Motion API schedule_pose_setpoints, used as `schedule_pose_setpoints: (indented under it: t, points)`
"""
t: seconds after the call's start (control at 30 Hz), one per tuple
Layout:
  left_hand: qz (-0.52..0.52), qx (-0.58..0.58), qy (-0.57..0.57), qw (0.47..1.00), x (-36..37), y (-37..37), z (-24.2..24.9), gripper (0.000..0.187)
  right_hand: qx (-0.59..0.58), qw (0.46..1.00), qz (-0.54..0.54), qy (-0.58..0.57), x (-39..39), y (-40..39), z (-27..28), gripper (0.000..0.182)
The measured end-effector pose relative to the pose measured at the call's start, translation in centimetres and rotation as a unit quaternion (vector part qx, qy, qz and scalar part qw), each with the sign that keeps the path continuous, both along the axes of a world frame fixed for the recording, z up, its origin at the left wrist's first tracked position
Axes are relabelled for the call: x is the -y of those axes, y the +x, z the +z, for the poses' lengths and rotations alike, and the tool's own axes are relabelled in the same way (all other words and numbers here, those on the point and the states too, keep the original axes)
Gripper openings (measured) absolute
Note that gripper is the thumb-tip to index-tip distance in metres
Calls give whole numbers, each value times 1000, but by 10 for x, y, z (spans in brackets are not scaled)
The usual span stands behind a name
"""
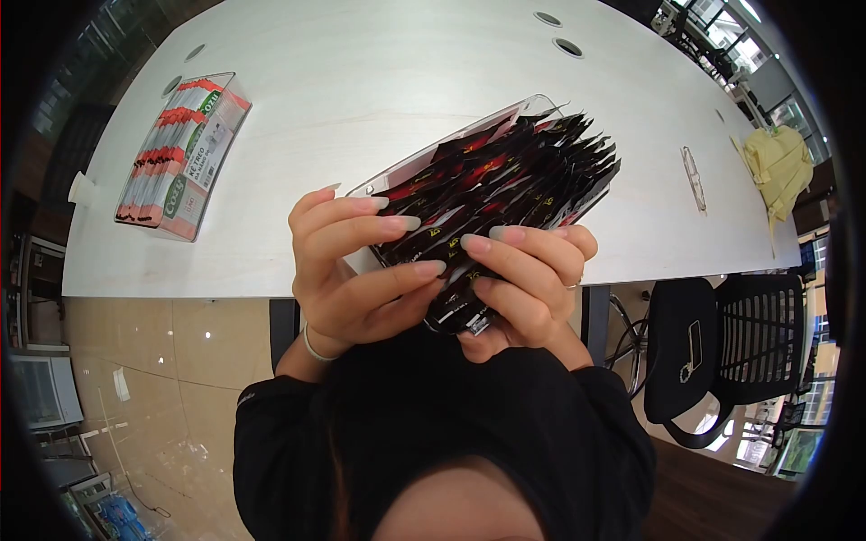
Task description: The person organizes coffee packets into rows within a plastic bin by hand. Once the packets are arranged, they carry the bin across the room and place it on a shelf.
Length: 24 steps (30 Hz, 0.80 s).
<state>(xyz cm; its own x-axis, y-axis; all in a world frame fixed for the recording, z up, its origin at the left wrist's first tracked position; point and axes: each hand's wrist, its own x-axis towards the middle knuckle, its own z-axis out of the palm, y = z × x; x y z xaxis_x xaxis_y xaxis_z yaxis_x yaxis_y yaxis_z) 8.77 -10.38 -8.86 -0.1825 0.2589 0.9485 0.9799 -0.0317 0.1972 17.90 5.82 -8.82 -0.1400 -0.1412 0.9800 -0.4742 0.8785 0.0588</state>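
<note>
Both your hands, left hand and right hand, have fingers clamped on the tilted clear tray of black packets, so loosen up and they'll probably slide out.

Red-white sachets, left of black sachets: green logo, unreadable.
Black sachets: yellow print, too small to read.

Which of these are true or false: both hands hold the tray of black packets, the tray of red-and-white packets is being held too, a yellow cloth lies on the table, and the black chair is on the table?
1. Both the left hand and right hand hold the clear tray of black packets. True.
2. The tray of red-and-white packets is held too. False: it lies untouched on the table.
3. A yellow cloth lies on the table. True.
4. The black chair is on the table. False: it stands on the floor beside it.
</note>
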Motion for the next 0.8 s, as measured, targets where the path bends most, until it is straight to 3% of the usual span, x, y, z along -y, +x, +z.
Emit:
schedule_pose_setpoints:
  t: [0.3,0.67,0.8]
  points:
    - [-13,-3,-10,1000,1,0,1,18,-11,1000,10,-4,-1,-1,-3,29]
    - [-14,17,-8,1000,0,-2,-2,24,-34,999,22,-21,1,-4,-4,28]
    - [-18,23,-2,1000,1,-2,-3,24,16,1000,-23,-14,4,1,0,36]
